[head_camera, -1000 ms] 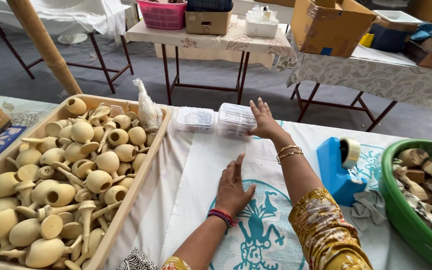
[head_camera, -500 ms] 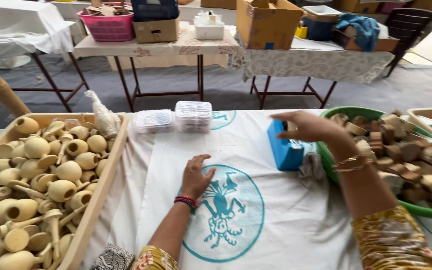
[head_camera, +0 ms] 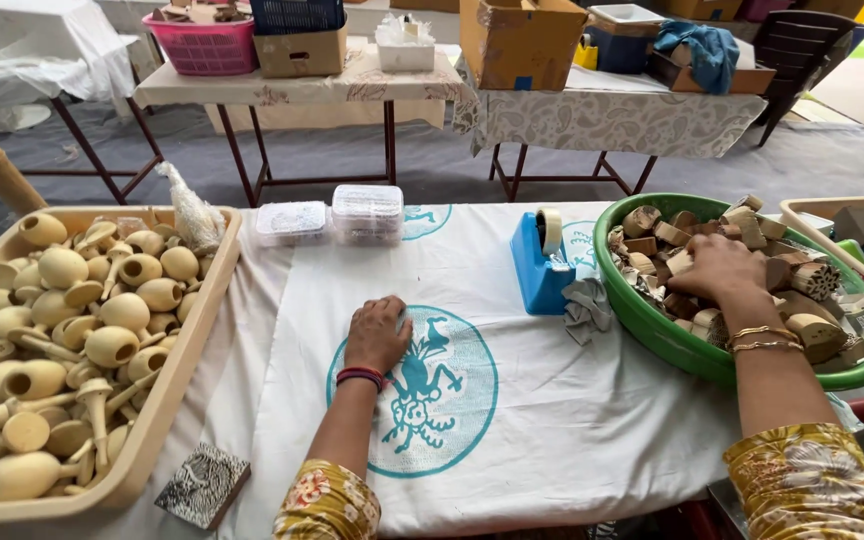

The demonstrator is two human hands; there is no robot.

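Note:
My left hand (head_camera: 377,335) rests palm down on a white cloth (head_camera: 572,430) printed with a teal round figure; its fingers are slightly curled and hold nothing. My right hand (head_camera: 717,270) reaches into a green basin (head_camera: 687,352) heaped with carved wooden blocks (head_camera: 814,282). Its fingers are down among the blocks, and I cannot tell whether they grip one. Between my hands stands a blue tape dispenser (head_camera: 534,268), with a crumpled grey rag (head_camera: 584,305) beside it.
A beige tray (head_camera: 167,395) at the left is full of pale wooden vase-shaped pieces (head_camera: 112,345). Two clear plastic boxes (head_camera: 367,212) sit at the table's far edge. A patterned block (head_camera: 202,485) lies near the front. Tables with cardboard boxes (head_camera: 512,40) stand behind.
My right hand has moved from the blue tape dispenser into the green basin. My left hand stayed on the cloth, fingers curling in. The view shifted slightly right.

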